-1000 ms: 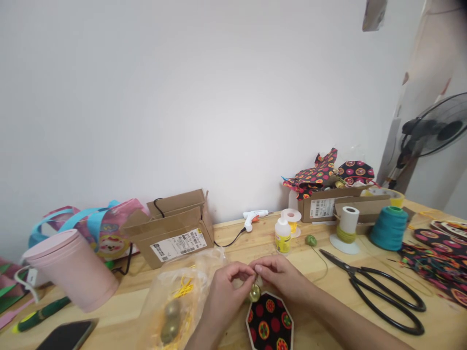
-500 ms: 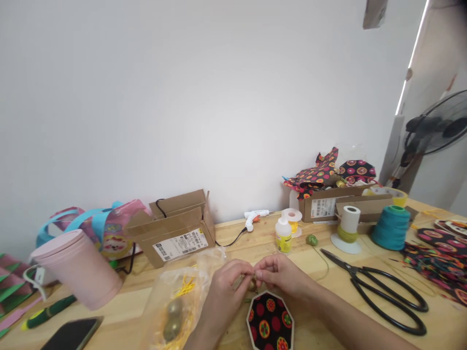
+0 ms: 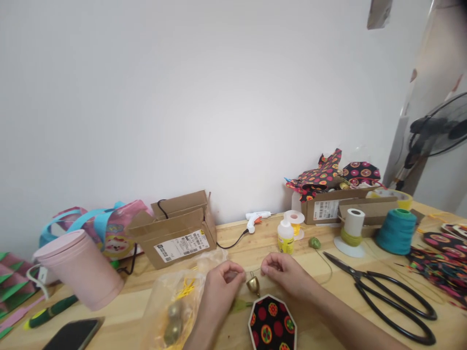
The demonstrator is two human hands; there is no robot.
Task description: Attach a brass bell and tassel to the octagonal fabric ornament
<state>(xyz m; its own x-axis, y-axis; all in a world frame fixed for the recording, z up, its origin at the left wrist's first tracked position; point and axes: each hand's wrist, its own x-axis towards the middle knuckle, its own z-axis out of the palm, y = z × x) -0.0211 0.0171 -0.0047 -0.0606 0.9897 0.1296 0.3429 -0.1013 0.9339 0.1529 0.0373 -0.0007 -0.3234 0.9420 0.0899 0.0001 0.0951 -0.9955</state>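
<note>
Between my hands a small brass bell sits at the top of an octagonal piece covered in dark patterned fabric with a pale rim. A thin cord runs above the bell from one hand to the other. My left hand is closed, pinching the cord's left end just left of the bell. My right hand pinches the cord at the right, fingertips pressed together. A green tassel-like bit lies beside my left hand, partly hidden by it.
Open black scissors lie at the right, near a teal thread cone. A glue bottle and glue gun stand farther back. Left are a plastic bag with bells, a phone, a pink canister and a cardboard box.
My hands have moved apart from each other, drawing the cord out between them. The bell, mostly hidden by fingers before, now shows. The view has shifted slightly.
</note>
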